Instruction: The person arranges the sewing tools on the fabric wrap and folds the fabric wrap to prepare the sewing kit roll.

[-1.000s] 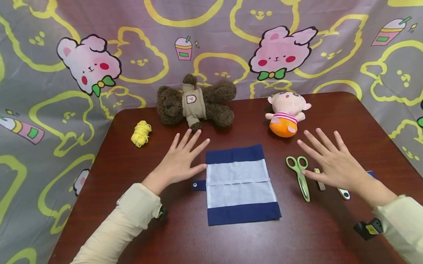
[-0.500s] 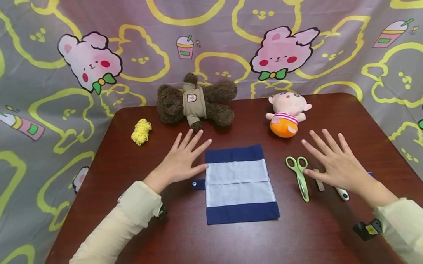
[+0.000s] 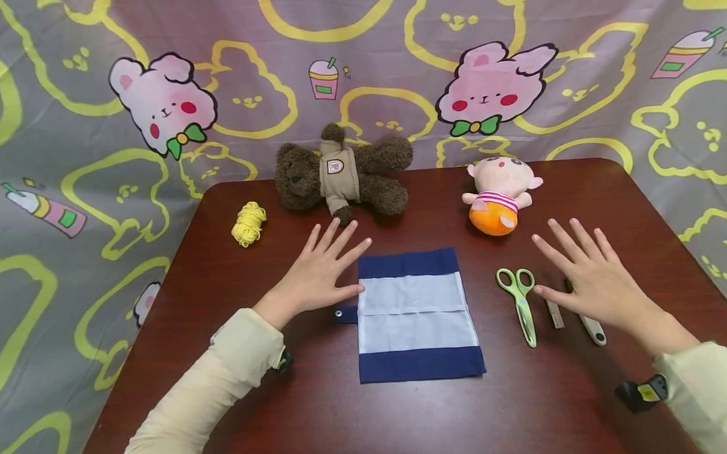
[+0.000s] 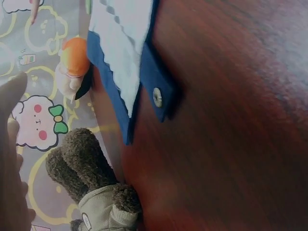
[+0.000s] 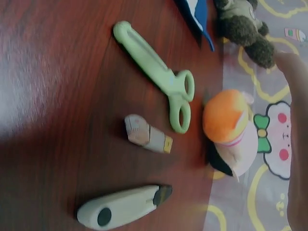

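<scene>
My left hand [image 3: 313, 277] is held with fingers spread at the left edge of a flat fabric piece [image 3: 414, 295], pale grey with navy bands; its thumb tip overlaps that edge in the head view. A navy strap with a metal snap [image 4: 157, 97] sticks out on that side. The right hand [image 3: 603, 285], also spread and holding nothing, hovers over the table's right side. Left of it lie green scissors [image 3: 526, 320]. Beneath its thumb side are a small pale block with a yellow end [image 5: 144, 132] and a white utility knife [image 5: 122, 208], both partly hidden in the head view.
At the back, a brown teddy bear [image 3: 340, 174] lies on its side, and a pink plush doll [image 3: 497, 195] in orange is at the right. A yellow yarn bundle [image 3: 249, 224] lies at the left. A patterned curtain [image 3: 381, 53] hangs behind the brown table [image 3: 310, 416].
My right hand has drifted a little to the right, uncovering more of the utility knife. The left hand stays nearly where it was, and the head view has shifted slightly.
</scene>
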`<state>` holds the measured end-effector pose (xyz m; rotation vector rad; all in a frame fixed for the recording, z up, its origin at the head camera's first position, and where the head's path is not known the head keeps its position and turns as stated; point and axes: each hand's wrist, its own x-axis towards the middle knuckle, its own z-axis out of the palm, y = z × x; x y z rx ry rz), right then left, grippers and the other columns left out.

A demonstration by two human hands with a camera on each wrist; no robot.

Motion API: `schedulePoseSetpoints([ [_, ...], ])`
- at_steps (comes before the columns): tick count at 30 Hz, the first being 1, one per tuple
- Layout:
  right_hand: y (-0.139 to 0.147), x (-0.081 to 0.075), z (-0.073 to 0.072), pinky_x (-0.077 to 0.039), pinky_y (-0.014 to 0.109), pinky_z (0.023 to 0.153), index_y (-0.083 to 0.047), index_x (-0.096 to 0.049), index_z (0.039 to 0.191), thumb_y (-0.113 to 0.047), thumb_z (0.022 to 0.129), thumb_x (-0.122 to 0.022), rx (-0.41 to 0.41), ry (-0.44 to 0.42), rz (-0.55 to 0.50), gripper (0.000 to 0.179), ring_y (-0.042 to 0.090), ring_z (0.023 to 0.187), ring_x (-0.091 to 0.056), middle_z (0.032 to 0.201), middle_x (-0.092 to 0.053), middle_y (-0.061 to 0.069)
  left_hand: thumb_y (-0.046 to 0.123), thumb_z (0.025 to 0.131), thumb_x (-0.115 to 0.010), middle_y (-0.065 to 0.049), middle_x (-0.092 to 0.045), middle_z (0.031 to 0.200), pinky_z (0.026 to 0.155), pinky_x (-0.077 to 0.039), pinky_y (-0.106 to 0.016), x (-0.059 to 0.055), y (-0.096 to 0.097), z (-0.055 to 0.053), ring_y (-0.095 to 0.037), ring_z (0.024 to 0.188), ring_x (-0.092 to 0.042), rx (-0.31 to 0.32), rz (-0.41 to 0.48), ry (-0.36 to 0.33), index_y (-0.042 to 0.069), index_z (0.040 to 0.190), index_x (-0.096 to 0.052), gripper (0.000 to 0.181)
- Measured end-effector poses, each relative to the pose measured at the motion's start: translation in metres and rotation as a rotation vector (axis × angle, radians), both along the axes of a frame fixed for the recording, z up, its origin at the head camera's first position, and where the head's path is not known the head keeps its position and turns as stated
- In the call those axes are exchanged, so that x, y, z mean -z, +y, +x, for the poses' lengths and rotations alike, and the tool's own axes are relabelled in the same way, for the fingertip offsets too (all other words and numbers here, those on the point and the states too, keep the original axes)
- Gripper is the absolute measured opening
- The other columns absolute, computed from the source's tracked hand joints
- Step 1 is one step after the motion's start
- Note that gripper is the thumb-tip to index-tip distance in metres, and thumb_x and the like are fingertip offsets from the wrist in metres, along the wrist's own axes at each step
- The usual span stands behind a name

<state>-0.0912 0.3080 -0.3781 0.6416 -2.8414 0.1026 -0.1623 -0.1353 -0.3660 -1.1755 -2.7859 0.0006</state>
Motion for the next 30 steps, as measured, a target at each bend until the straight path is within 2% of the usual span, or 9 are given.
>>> schedulePoseSetpoints([
  [6,0.004,-0.001,-0.002,0.007,0.049,0.105,-0.025,-0.013,0.145,-0.053,0.08,-0.055,0.006,0.014,-0.003,0.082,0.027,0.136,0.007,0.15,-0.002,0.007,0.061,0.081,-0.047,-0.005,0.001,0.15,0.106,0.003,-0.05,0.003,-0.001,-0.003,-0.027,0.135,0.012,0.04,0.006,0.098,0.026,0.144,-0.021,0.076],
  [9,0.006,0.004,-0.003,0.006,0.05,0.105,-0.025,-0.014,0.145,-0.053,0.08,-0.054,0.003,0.022,-0.005,0.081,0.028,0.136,0.005,0.15,-0.002,0.006,0.062,0.082,-0.045,-0.006,-0.002,0.15,0.106,0.004,-0.05,0.006,-0.002,-0.005,-0.028,0.135,0.01,0.045,-0.005,0.119,0.027,0.143,-0.021,0.075],
  [12,0.009,0.008,-0.005,0.007,0.05,0.105,-0.025,-0.013,0.145,-0.052,0.081,-0.054,0.017,0.013,-0.01,0.081,0.029,0.136,0.005,0.15,-0.001,0.006,0.062,0.082,-0.044,-0.007,-0.004,0.15,0.105,0.003,-0.051,0.01,-0.004,-0.009,-0.028,0.135,0.011,0.038,-0.011,0.119,0.026,0.143,-0.021,0.074],
  [20,0.012,0.017,-0.012,0.009,0.05,0.104,-0.025,-0.011,0.145,-0.05,0.082,-0.054,0.042,-0.014,-0.015,0.08,0.029,0.135,0.008,0.15,0.0,0.006,0.062,0.083,-0.043,-0.008,0.0,0.15,0.105,0.0,-0.052,0.024,-0.01,-0.016,-0.027,0.134,0.013,0.0,-0.02,0.099,0.025,0.144,-0.021,0.074],
  [30,0.01,0.018,-0.012,0.011,0.049,0.104,-0.024,-0.011,0.145,-0.05,0.081,-0.054,0.045,-0.014,-0.004,0.081,0.028,0.135,0.009,0.15,0.001,0.006,0.062,0.083,-0.042,-0.007,0.001,0.15,0.105,0.0,-0.052,0.026,-0.01,-0.016,-0.027,0.135,0.013,0.006,0.002,0.097,0.025,0.144,-0.02,0.074],
])
